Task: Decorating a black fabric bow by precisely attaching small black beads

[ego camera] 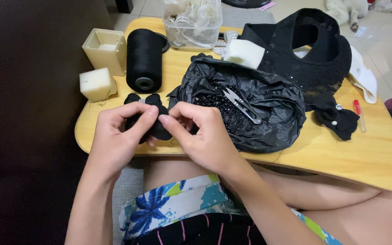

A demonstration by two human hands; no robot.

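Head view: left hand (116, 136) and right hand (200, 134) both pinched a black fabric bow (148, 119) over table edge (341, 156), beside bag of beads (250, 109). Judged soft, light, floppy; best gripped at stiffer centre knot, w/ fingertips.

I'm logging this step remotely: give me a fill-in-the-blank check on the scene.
1. Both hands, left hand and right hand, pinch a black fabric ____.
2. The thread snips lie on black beads inside a black plastic ____.
3. The big black thread spool stands ____ on the wooden lap table.

Missing words: bow; bag; upright
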